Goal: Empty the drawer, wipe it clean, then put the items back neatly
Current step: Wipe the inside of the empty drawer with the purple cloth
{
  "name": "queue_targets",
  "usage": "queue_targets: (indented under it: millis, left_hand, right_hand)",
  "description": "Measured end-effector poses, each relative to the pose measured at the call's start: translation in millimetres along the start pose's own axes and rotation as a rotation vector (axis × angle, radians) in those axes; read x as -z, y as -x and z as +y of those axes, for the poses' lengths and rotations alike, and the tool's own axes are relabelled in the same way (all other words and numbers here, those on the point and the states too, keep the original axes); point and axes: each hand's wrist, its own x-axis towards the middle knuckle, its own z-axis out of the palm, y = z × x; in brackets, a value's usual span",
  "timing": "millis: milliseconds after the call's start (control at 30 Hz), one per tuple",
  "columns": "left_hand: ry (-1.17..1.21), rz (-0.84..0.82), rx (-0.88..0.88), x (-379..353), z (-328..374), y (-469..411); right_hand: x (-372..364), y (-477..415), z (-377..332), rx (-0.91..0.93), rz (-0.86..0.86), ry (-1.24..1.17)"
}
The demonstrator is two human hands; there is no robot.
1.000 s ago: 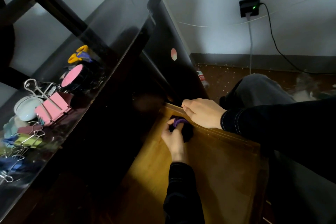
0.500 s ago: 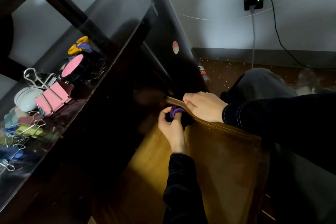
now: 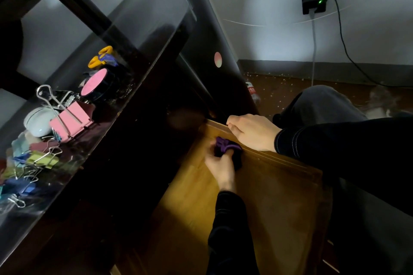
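Note:
The wooden drawer [image 3: 279, 203] is pulled out below the dark desk, its bottom bare. My left hand [image 3: 220, 166] grips a purple cloth [image 3: 225, 144] and presses it onto the drawer floor near the far right corner. My right hand [image 3: 252, 131] grips the drawer's right side wall [image 3: 281, 161], fingers curled over the edge. On the desk top at the left lie the drawer's items: a large pink binder clip [image 3: 71, 118], several coloured binder clips [image 3: 33, 163], a pink-topped black tape roll [image 3: 96, 85], yellow-handled scissors [image 3: 101, 57] and a white round case [image 3: 39, 119].
The glossy dark desk top [image 3: 138, 35] runs along the left, its black side panel [image 3: 223, 69] beyond the drawer. My knee in grey trousers [image 3: 321, 102] is to the right. A plastic bottle [image 3: 252, 92] lies on the floor. A wall socket with charger [image 3: 314, 3] and cables is at upper right.
My left hand with the purple cloth slid toward the drawer's far corner, then back slightly toward me. My right hand stayed on the drawer side.

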Motion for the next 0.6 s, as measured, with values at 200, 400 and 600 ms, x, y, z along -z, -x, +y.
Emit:
queue_targets:
  millis: [200, 400, 600]
  left_hand:
    - [0.06, 0.05, -0.04, -1.2, 6.2, -6.2]
    - [-0.017, -0.002, 0.049, -5.2, -8.6, 4.8]
    - [0.017, 0.018, -0.018, -1.6, 6.6, 0.4]
  right_hand:
    - [-2.7, -0.3, 1.7, 0.004, 0.007, -0.007]
    - [-1.8, -1.7, 1.3, -0.004, 0.013, 0.005]
    - [-1.3, -0.7, 0.4, -0.024, -0.003, -0.044]
